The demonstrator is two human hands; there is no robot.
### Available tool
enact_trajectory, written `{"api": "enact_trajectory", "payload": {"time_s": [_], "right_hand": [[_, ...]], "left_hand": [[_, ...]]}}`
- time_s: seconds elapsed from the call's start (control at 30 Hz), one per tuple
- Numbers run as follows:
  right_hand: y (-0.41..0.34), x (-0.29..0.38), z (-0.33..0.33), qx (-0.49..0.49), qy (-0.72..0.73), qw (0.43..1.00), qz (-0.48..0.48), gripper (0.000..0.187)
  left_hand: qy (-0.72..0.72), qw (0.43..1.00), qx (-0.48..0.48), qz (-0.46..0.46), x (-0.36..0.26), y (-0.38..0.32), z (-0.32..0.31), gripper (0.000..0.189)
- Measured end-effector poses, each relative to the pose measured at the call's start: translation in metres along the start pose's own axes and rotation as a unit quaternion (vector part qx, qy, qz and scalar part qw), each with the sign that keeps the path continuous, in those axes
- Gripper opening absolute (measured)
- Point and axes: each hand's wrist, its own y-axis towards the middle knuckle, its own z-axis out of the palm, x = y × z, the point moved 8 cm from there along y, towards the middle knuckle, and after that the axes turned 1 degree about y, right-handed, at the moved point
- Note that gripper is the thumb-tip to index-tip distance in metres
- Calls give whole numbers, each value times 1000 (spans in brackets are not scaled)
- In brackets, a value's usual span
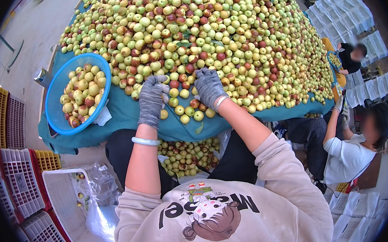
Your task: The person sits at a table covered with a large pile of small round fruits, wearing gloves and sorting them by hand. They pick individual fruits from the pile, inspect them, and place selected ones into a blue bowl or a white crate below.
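A large heap of green and red-brown jujubes covers a teal cloth. Both my hands wear grey knit gloves and rest at the near edge of the heap. My left hand has curled fingers among the fruit; whether a jujube is inside them is hidden. To its right, my right hand bends its fingers down over fruit at the heap's edge, its fingertips partly hidden. Several loose jujubes lie on the cloth between the hands. A blue plastic basket holding jujubes stands at the left, tilted.
More jujubes lie below the cloth's edge, between my legs. A white crate with clear plastic stands at lower left, beside stacked crates. A metal can is beyond the basket. Co-workers sit at the right.
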Motion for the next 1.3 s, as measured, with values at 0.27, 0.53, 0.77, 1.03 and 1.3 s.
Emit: {"api": "enact_trajectory", "payload": {"time_s": [0.27,0.53,0.77,1.03,1.3], "right_hand": [[-40,-35,1,-212,539,813,-63,53],[-50,5,-24,-132,739,652,-106,52],[-59,23,-59,-208,188,949,-143,55],[24,-113,-1,-227,466,856,2,39],[47,-30,-11,-59,223,972,40,66]], "left_hand": [[17,976,202,-77,29,-14,46,28],[-54,956,287,-42,16,-33,71,41],[32,973,211,-87,36,-24,57,40],[-222,969,105,22,16,-2,31,15],[-196,980,-33,1,13,-1,6,10]]}}
